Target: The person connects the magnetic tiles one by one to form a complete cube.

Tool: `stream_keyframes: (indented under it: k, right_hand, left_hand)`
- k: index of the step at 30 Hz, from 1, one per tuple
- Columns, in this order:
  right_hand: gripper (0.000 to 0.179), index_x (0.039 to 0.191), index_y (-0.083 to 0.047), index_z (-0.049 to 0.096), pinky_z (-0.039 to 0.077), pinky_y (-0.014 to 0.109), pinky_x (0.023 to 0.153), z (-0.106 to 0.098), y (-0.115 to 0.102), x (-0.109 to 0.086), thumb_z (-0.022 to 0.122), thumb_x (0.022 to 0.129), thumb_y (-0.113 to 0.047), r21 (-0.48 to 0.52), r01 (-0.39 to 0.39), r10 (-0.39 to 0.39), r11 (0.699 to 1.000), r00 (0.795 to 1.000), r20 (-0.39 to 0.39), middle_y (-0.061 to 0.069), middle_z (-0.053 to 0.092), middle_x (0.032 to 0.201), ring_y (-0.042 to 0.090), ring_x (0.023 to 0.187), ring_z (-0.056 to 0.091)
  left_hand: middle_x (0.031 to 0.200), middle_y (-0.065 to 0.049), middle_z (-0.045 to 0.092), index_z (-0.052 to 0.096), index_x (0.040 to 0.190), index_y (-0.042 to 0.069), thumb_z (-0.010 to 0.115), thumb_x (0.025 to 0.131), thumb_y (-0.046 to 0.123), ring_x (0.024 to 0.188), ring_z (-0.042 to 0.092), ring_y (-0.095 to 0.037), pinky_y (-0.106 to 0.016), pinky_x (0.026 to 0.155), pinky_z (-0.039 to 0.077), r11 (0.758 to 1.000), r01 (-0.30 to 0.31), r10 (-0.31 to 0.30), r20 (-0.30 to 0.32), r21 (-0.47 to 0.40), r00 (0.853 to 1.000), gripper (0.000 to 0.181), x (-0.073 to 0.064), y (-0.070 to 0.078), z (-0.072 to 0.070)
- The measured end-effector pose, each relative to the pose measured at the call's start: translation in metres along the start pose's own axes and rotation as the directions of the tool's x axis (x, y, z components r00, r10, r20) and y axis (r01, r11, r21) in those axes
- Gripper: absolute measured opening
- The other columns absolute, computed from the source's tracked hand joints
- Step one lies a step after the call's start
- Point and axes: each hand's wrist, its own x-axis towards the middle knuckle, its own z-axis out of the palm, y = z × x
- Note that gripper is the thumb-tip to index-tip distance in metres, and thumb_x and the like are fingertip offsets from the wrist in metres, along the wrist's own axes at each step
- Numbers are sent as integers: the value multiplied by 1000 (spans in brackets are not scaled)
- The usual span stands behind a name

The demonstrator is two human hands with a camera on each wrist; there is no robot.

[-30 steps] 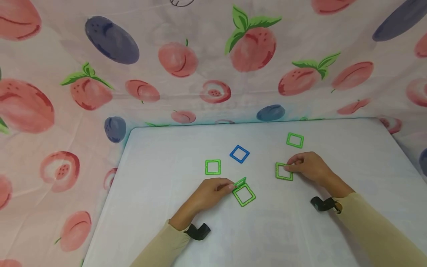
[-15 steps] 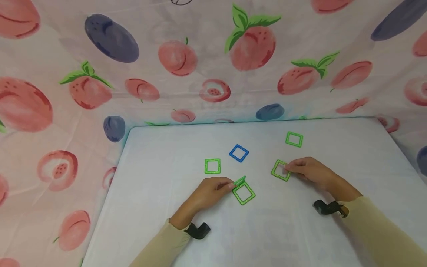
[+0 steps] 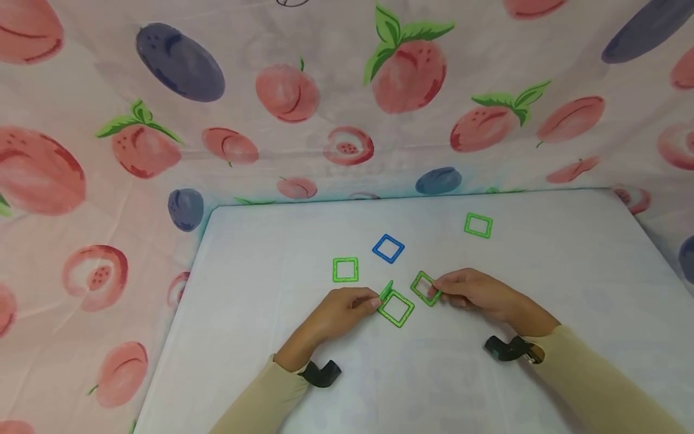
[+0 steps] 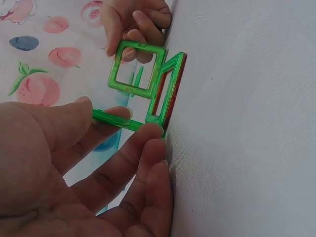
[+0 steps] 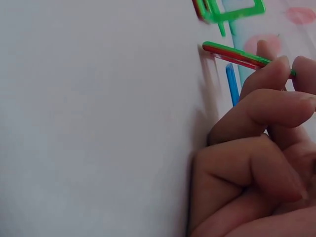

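My left hand (image 3: 347, 310) pinches a green square magnetic tile (image 3: 386, 290) that stands on edge between thumb and fingers. Along its lower side a second green magnetic tile (image 3: 388, 319) meets it, lying on the table; the left wrist view shows the lying tile (image 4: 174, 89) edge-on to the pinched tile (image 4: 114, 119). Just to the right, my right hand (image 3: 482, 295) pinches a third green magnetic tile (image 3: 421, 296) by its right side. In the right wrist view this third tile (image 5: 237, 54) is tilted, its free end over the table, the other fingers curled beneath.
A blue square tile (image 3: 397, 255) lies behind the hands, with a green tile (image 3: 346, 279) to its left. Another green tile (image 3: 477, 235) sits near the back right. Fruit-print cloth (image 3: 303, 157) rises behind the white table (image 3: 271, 253). Black wrist cameras (image 3: 321, 374) stick out below both wrists.
My right hand has slid its green tile leftward, turning it, close to the two joined tiles. My left hand stays put, while its upright tile and the lying tile have turned slightly.
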Motion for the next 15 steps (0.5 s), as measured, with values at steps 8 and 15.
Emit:
stream_keyframes:
  k: [8, 15]
  right_hand:
    - [37, 115, 1, 73, 23, 24, 47, 10, -13, 17, 64, 102, -32, -32, -14, 15, 999, 1000, 24, -3, 45, 67, 11, 53, 34]
    - [38, 113, 1, 74, 24, 23, 46, 19, -24, 32, 65, 101, -33, -45, -13, 17, 999, 997, 70, -3, 45, 64, 10, 51, 35]
  left_hand:
    - [100, 7, 74, 76, 115, 21, 59, 104, 38, 89, 63, -10, -32, 82, 50, 1000, 7, -7, 17, -25, 1000, 27, 1, 0, 0]
    - [102, 7, 73, 76, 114, 22, 59, 104, 39, 94, 61, -12, -35, 86, 49, 1000, 14, -14, 7, -1, 1000, 26, 1, 1, -2]
